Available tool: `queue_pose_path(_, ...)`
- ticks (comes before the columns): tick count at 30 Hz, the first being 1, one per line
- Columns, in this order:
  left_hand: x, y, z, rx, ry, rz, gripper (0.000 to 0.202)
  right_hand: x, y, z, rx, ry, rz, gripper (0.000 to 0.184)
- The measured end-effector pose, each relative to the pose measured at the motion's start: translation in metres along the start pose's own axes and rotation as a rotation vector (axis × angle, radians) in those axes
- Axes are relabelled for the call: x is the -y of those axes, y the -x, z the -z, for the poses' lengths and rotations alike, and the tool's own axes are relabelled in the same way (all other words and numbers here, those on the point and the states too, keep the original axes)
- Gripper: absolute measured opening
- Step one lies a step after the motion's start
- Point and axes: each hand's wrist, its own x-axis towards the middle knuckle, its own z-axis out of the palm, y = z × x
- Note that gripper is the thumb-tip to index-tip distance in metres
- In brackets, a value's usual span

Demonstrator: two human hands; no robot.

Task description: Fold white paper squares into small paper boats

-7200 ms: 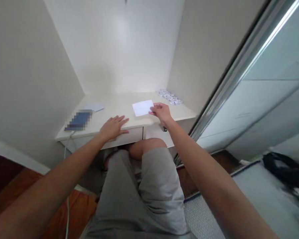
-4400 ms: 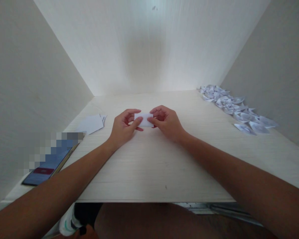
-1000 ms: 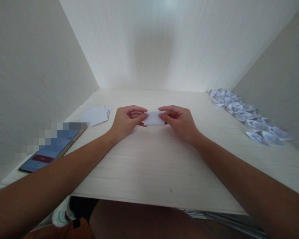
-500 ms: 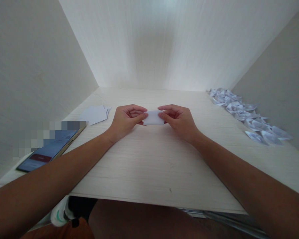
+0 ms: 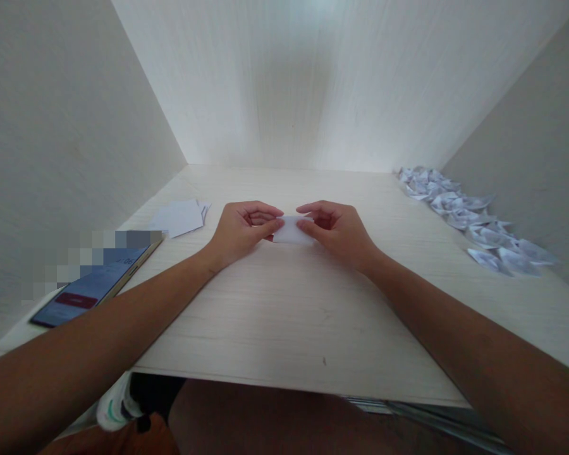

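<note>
A small white rectangle of folded paper (image 5: 290,232) is held level between my two hands, just over the middle of the table. My left hand (image 5: 247,226) pinches its left end, thumb on top and fingers behind. The thumb of my right hand (image 5: 334,229) presses on the upper right part, with the index finger stretched out above the paper's far edge. The other right fingers curl behind the paper and are partly hidden.
A small stack of white paper sheets (image 5: 180,218) lies to the left. Nearer me, a phone (image 5: 92,284) with a lit screen rests at the table's left side. Many folded paper pieces (image 5: 486,235) line the right side. Walls enclose the pale table (image 5: 275,316) at the back and sides.
My right thumb has slid left along the paper, closer to my left thumb. The paper sits slightly lower and nearer me. The stack, the phone and the folded pieces have not moved.
</note>
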Motion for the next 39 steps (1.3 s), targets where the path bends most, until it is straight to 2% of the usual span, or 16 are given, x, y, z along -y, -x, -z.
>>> queue_pose_path(3, 0.001, 0.002, 0.000, 0.052, -0.010, -0.021, 0.032, 0.002, 0.002, 0.001, 0.105, 0.065, -0.017, 0.019)
queue_pose_path(6, 0.001, 0.003, 0.000, 0.079, 0.017, -0.026, 0.040, 0.003, 0.002, 0.001, 0.161, 0.089, -0.041, 0.021)
queue_pose_path(10, 0.001, 0.004, -0.002, 0.107, 0.134, 0.057, 0.057, 0.004, 0.000, 0.000, 0.078, 0.048, -0.040, 0.020)
queue_pose_path(14, 0.003, 0.004, -0.003, 0.082, 0.187, 0.091, 0.056, 0.007, -0.001, 0.000, 0.019, 0.008, -0.077, 0.020)
queue_pose_path(17, 0.004, 0.004, -0.003, 0.072, 0.168, 0.083, 0.054, 0.008, 0.000, -0.001, 0.038, -0.029, -0.105, 0.021)
queue_pose_path(23, 0.001, 0.005, -0.003, 0.122, 0.148, 0.084, 0.052, 0.009, 0.001, -0.002, 0.107, -0.003, -0.063, 0.025)
queue_pose_path(26, -0.001, 0.006, -0.003, 0.125, 0.163, 0.092, 0.052, 0.010, 0.002, -0.003, 0.100, 0.014, -0.059, 0.027)
queue_pose_path(33, -0.006, 0.009, -0.005, 0.108, 0.298, 0.171, 0.046, 0.008, 0.000, -0.001, 0.043, -0.059, -0.094, 0.028)
queue_pose_path(39, -0.005, 0.008, -0.001, 0.126, 0.349, 0.245, 0.048, 0.012, 0.002, -0.001, 0.104, -0.093, -0.143, 0.026)
